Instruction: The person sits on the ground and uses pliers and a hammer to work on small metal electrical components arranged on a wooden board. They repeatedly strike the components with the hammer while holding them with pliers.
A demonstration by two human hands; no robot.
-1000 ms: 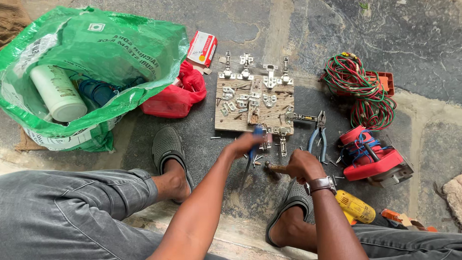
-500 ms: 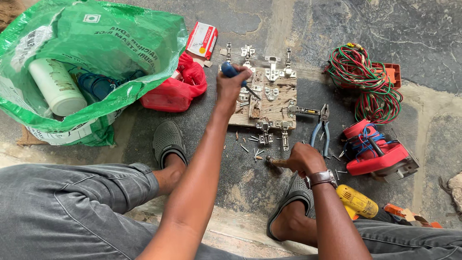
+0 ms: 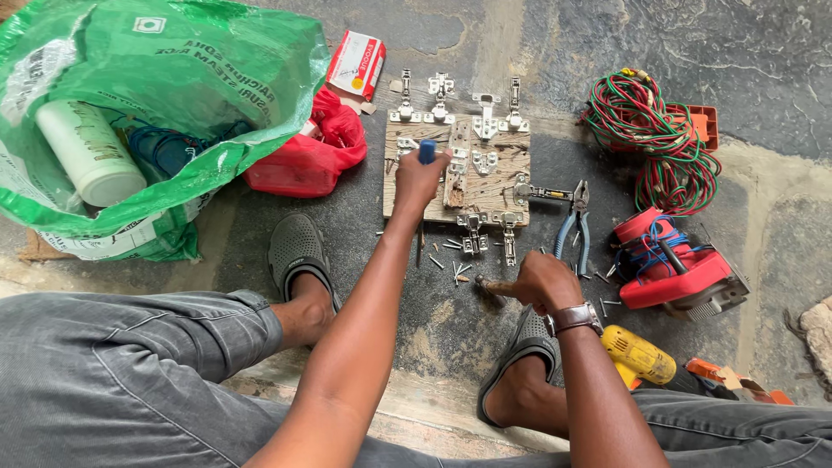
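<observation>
Left hand (image 3: 419,178): closed around a blue-handled screwdriver (image 3: 426,152), held over the left edge of the wooden board (image 3: 485,186). Rigid, light tool; best gripped at the handle. Right hand (image 3: 544,282): fisted on a wooden-handled tool (image 3: 490,287), head hidden, off the board's near edge. Metal hinges (image 3: 485,117) line the far edge; loose screws (image 3: 458,270) and pliers (image 3: 574,227) nearby.

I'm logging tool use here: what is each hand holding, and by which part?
The left hand grips a screwdriver by its blue handle, over the wooden board. The right hand holds a wooden handle; its tool head is hidden.
</observation>
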